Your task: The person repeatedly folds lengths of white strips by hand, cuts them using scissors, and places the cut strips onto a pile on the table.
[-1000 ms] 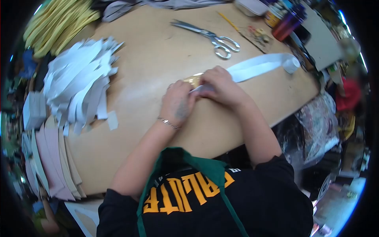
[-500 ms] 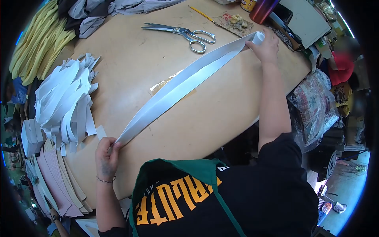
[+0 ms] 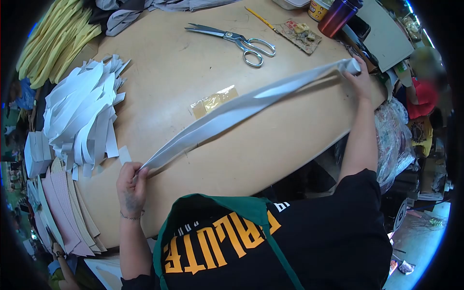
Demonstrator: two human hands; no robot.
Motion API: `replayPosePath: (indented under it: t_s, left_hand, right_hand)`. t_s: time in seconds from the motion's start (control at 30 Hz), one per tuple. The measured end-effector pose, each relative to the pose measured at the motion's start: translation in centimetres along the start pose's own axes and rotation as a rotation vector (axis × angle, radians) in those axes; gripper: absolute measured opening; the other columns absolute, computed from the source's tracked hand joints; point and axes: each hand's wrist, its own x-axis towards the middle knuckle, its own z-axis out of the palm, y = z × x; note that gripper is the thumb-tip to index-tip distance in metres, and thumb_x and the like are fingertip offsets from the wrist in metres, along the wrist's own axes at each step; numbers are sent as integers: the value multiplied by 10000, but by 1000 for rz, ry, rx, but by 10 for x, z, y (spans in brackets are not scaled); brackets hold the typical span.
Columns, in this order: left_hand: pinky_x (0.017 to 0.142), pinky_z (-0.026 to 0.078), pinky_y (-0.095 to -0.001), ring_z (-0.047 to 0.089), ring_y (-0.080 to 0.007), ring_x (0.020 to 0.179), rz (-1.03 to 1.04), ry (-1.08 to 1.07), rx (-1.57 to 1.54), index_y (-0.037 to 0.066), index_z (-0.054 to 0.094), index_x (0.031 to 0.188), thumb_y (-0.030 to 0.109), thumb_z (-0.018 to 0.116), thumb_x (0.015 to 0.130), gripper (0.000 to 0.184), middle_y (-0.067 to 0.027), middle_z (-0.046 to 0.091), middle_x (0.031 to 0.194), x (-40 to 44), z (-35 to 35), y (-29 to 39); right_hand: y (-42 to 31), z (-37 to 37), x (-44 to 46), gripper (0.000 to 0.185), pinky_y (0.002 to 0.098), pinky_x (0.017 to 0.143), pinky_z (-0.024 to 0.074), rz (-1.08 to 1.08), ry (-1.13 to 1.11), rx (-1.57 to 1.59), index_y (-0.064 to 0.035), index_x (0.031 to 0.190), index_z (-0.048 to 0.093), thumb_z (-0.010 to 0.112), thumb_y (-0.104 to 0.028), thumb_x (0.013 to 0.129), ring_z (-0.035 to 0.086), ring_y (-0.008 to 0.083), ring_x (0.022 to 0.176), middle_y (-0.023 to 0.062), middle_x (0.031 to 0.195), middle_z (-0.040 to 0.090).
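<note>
A long white strip (image 3: 227, 116) stretches diagonally over the tan table, doubled into two layers. My left hand (image 3: 132, 186) pinches its pointed end near the table's front left. At the right, my right hand (image 3: 358, 79) is closed round the other end, where the strip forms a small white roll (image 3: 353, 66). Behind the strip's middle, a patch of shiny clear-brown tape (image 3: 214, 100) lies on the table. Silver scissors (image 3: 237, 41) rest farther back, blades pointing left. A heap of cut white strips (image 3: 84, 111) sits to the left.
Yellow strips (image 3: 55, 41) and grey cloth (image 3: 123, 19) lie at the back left, pink and beige pieces (image 3: 65, 212) at the front left. A pencil (image 3: 260, 18), a dark red bottle (image 3: 338, 18) and a yellow cup (image 3: 317, 9) stand or lie at the back right. A person in red is beyond.
My hands moved from together at the tape patch to far apart, drawing the strip out between them. Since half a second ago, my right hand and the roll have shifted right and toward me.
</note>
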Motion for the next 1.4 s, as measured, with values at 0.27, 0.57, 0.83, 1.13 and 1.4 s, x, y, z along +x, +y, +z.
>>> replayPosePath:
  t_s: [0.27,0.57,0.83,1.13,1.4]
  left_hand:
    - [629,429,-285,529,-211,672,23,44,3,-8,569,829,19,602,848,46,-105,544,753,12,29,-9]
    - [634,435,-312,544,-248,690,114,79,-1,-4,574,826,27,625,828,59,-113,554,749,12,29,-2]
    - [649,427,-339,530,-264,705,263,165,118,6,566,826,23,626,812,63,-115,545,765,7,33,-6]
    - [670,419,-384,523,-314,751,273,200,157,18,560,831,29,625,792,77,-125,550,783,5,34,-4]
    - [673,421,-384,525,-311,755,268,196,138,22,564,823,22,632,780,81,-122,557,780,5,35,-6]
  right_hand:
    - [29,-27,5,812,321,936,420,84,-183,-3,-167,1381,406,690,-36,632,518,201,1075,79,1230,506]
    - [-133,69,-74,730,410,1043,340,-463,-125,-227,-100,1317,435,722,-26,650,440,315,1202,142,1256,487]
    - [-272,231,-179,468,416,982,347,-805,-725,-151,-112,1131,580,744,-236,710,499,286,1066,95,1055,566]
    - [-261,211,-191,311,410,952,343,-711,-821,-330,-135,1095,587,640,-246,809,525,251,980,65,938,564]
    - [-208,156,-157,342,415,949,321,-586,-711,-496,-113,1081,603,669,-254,777,506,270,993,76,966,565]
